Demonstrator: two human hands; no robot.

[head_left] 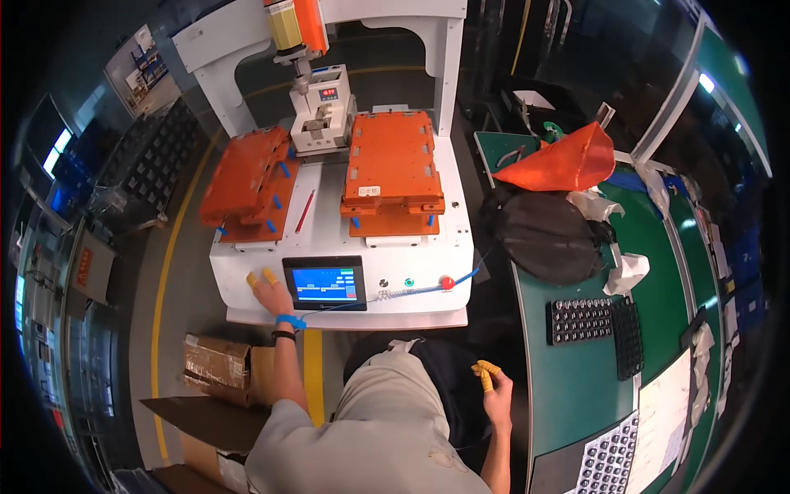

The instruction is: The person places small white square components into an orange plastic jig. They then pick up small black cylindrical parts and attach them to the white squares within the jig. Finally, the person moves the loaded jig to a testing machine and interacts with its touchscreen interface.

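Note:
My left hand (270,293), with yellow finger cots and a blue wrist strap, is at the white machine's front panel (247,265), left of the lit screen (325,281). Its fingers are apart and hold nothing. Beside my right thigh, near the green bench's edge, is my right hand (497,397). Its yellow-capped fingers are drawn together in a pinch; anything between them is too small to make out. Two orange fixtures, one at the left (247,174) and one at the right (391,156), sit on the machine bed. A red pen-like stick (305,211) lies between them.
A screwdriver head (302,82) hangs above a small white feeder (325,115). The red button (447,283) has a coiled blue cord near it. Cardboard boxes (216,366) stand lower left. The green bench (547,403) holds a black bag (550,237), an orange cone-shaped bag (568,160) and black trays (580,321).

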